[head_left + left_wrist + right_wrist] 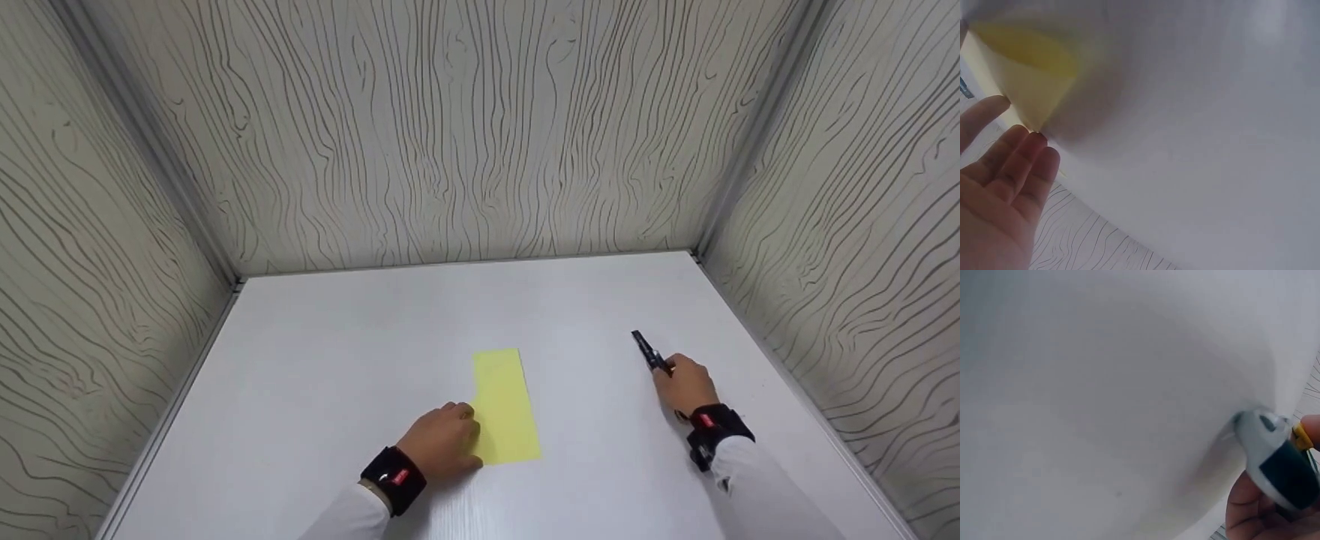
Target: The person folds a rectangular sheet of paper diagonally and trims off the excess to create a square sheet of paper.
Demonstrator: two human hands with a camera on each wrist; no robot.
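A yellow sheet of paper [504, 405] lies lengthwise on the white table, right beside my left hand [442, 442]. This hand holds the sheet by its near left edge, with the fingers and thumb apart along it. In the left wrist view the paper [1036, 84] bows up there, and the left hand's fingertips [1044, 160] meet its edge. My right hand [686, 386] grips a slim dark tool [646, 351] to the right of the sheet. Up close, the tool [1266, 450] has a rounded grey end, a dark panel and a small yellow part; its exact kind cannot be told.
The white tabletop [360, 337] runs back to a wood-grain patterned panel [465, 135]. Similar panels stand at the left [67, 262] and right [862, 225], with grey metal posts in the back corners. Each wrist carries a black strap [394, 478].
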